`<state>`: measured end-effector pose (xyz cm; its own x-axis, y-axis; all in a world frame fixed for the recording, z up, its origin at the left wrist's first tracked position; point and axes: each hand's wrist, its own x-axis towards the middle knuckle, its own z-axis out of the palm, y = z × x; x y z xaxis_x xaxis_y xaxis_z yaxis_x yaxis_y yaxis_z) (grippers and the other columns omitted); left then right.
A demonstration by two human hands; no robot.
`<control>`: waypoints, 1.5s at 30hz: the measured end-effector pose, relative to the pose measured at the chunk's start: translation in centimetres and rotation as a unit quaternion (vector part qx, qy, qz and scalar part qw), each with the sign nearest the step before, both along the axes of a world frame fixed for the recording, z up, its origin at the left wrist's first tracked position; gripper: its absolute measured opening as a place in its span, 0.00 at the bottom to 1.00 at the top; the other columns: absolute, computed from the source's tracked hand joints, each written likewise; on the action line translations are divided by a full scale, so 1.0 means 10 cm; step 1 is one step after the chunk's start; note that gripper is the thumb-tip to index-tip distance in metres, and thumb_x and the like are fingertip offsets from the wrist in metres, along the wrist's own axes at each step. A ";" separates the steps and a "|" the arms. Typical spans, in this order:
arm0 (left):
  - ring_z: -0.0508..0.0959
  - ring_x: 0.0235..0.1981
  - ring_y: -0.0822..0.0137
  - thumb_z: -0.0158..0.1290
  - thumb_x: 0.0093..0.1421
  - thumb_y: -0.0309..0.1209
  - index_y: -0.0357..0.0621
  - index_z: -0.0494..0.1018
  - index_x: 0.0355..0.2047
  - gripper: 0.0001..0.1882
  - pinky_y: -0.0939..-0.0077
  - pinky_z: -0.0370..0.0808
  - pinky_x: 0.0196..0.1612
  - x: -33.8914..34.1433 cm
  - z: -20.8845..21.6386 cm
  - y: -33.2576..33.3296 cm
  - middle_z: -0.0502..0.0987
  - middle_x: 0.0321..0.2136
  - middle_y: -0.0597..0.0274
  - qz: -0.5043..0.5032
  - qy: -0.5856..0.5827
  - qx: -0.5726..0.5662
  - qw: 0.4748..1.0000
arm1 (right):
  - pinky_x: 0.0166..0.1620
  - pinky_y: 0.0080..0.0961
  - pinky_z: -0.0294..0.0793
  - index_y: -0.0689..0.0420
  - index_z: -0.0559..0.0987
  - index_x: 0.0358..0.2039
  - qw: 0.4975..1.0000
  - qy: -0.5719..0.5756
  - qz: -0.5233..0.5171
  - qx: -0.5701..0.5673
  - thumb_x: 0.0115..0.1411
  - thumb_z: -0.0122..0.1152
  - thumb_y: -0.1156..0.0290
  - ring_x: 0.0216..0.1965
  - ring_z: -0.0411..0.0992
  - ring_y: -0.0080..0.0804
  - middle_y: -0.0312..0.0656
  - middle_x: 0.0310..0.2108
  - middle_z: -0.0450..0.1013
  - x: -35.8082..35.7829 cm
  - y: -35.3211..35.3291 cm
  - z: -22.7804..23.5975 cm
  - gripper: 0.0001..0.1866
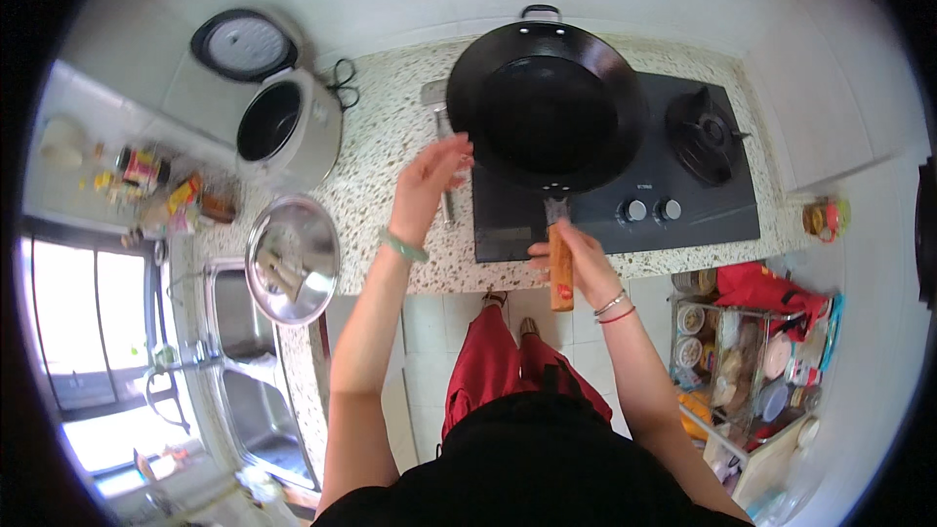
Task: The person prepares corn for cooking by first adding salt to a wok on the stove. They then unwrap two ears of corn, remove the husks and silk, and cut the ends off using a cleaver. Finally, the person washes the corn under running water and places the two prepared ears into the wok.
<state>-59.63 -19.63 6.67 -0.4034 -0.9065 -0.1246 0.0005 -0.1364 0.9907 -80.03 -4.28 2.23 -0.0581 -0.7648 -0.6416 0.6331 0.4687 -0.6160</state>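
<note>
A large black wok rests on the left side of the black gas stove, its wooden handle pointing toward me. My right hand is at that handle, the thumb along its right side and fingertips showing past its left side. Close to the wok's left rim, my left hand is held up with nothing in it, fingers slightly bent and apart. A metal spatula lies on the counter left of the stove, partly hidden behind my left hand. Inside, the wok looks dark and bare.
A rice cooker with its lid raised stands at the back left. Nearer me, a steel bowl with pale pieces in it sits by the double sink. At right are a second burner and a loaded wire rack.
</note>
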 end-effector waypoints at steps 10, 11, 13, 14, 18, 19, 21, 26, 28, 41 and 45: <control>0.74 0.51 0.63 0.44 0.69 0.36 0.38 0.70 0.50 0.17 0.69 0.73 0.51 1.28 0.17 1.42 0.74 0.50 0.56 0.189 0.152 0.015 0.970 | 0.60 0.36 0.62 0.65 0.65 0.58 0.939 0.063 0.003 -0.339 0.71 0.35 0.56 0.61 0.61 0.39 0.49 0.60 0.63 0.92 0.09 1.17 0.27; 0.74 0.52 0.64 0.43 0.69 0.37 0.39 0.70 0.51 0.17 0.69 0.73 0.51 1.41 0.27 1.48 0.73 0.50 0.56 0.213 0.176 -0.001 0.961 | 0.61 0.36 0.60 0.67 0.61 0.61 0.941 -0.023 0.041 -0.335 0.71 0.33 0.54 0.62 0.59 0.39 0.50 0.62 0.60 1.22 0.00 1.17 0.30; 0.73 0.53 0.64 0.43 0.69 0.37 0.39 0.69 0.52 0.18 0.69 0.73 0.51 1.73 0.39 1.52 0.73 0.51 0.56 0.239 0.198 -0.016 0.950 | 0.62 0.36 0.59 0.64 0.58 0.63 0.942 -0.097 0.128 -0.295 0.70 0.31 0.50 0.63 0.59 0.38 0.48 0.63 0.59 1.85 -0.15 1.14 0.32; 0.73 0.53 0.64 0.42 0.69 0.37 0.40 0.69 0.53 0.18 0.69 0.73 0.52 1.90 0.44 1.51 0.72 0.51 0.57 0.250 0.210 -0.024 0.945 | 0.62 0.35 0.58 0.63 0.58 0.63 0.934 -0.128 0.165 -0.291 0.70 0.30 0.49 0.63 0.58 0.37 0.47 0.63 0.59 2.16 -0.23 1.12 0.32; 0.72 0.53 0.65 0.43 0.69 0.38 0.40 0.69 0.53 0.19 0.70 0.73 0.51 2.72 0.45 1.31 0.73 0.50 0.58 0.330 0.215 -0.030 0.919 | 0.63 0.35 0.56 0.62 0.57 0.64 0.913 -0.177 0.240 -0.277 0.70 0.31 0.47 0.64 0.56 0.36 0.45 0.64 0.57 3.31 -0.60 0.92 0.34; 0.73 0.52 0.67 0.43 0.69 0.38 0.39 0.69 0.53 0.19 0.71 0.73 0.50 2.97 0.42 1.24 0.73 0.49 0.58 0.349 0.208 -0.035 0.913 | 0.63 0.35 0.56 0.62 0.57 0.64 0.910 -0.189 0.252 -0.272 0.69 0.32 0.47 0.64 0.56 0.36 0.45 0.64 0.57 3.58 -0.70 0.87 0.34; 0.73 0.51 0.67 0.44 0.69 0.38 0.39 0.69 0.53 0.19 0.72 0.73 0.49 3.47 0.31 1.04 0.73 0.49 0.58 0.380 0.202 -0.029 0.902 | 0.64 0.35 0.55 0.62 0.56 0.64 0.903 -0.210 0.271 -0.259 0.69 0.33 0.46 0.64 0.56 0.36 0.45 0.64 0.57 4.12 -0.92 0.76 0.34; 0.73 0.48 0.68 0.45 0.68 0.40 0.39 0.69 0.53 0.20 0.72 0.74 0.49 4.64 -0.03 0.29 0.73 0.48 0.58 0.411 0.224 -0.004 0.883 | 0.64 0.37 0.55 0.62 0.56 0.64 0.910 -0.207 0.281 -0.223 0.69 0.34 0.47 0.65 0.55 0.36 0.45 0.65 0.56 5.29 -1.58 0.42 0.34; 0.73 0.49 0.69 0.47 0.67 0.39 0.41 0.70 0.52 0.19 0.72 0.74 0.48 5.02 -0.16 -0.01 0.73 0.48 0.61 0.428 0.219 0.010 0.877 | 0.64 0.38 0.54 0.61 0.57 0.64 0.920 -0.207 0.267 -0.199 0.69 0.35 0.49 0.65 0.55 0.37 0.45 0.65 0.56 5.67 -1.86 0.28 0.32; 0.68 0.55 0.67 0.49 0.65 0.41 0.41 0.68 0.55 0.23 0.71 0.73 0.47 6.40 -1.02 -1.50 0.71 0.52 0.61 0.483 0.126 0.065 0.864 | 0.66 0.38 0.51 0.61 0.56 0.64 0.952 -0.159 0.209 -0.154 0.69 0.35 0.49 0.66 0.53 0.38 0.44 0.66 0.55 7.00 -2.96 -0.28 0.33; 0.74 0.43 0.70 0.51 0.62 0.48 0.40 0.71 0.50 0.25 0.76 0.71 0.41 6.50 -1.28 -1.74 0.77 0.42 0.62 0.479 0.074 0.090 0.870 | 0.66 0.38 0.51 0.61 0.56 0.65 0.956 -0.146 0.205 -0.150 0.69 0.35 0.49 0.66 0.53 0.38 0.44 0.66 0.55 7.13 -3.05 -0.39 0.33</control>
<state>5.41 -37.06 -6.09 0.5031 -0.8065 -0.3105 0.3254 -0.1561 0.9326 -8.72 -34.80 -1.70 0.4343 -0.8373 -0.3323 0.5995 0.5439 -0.5872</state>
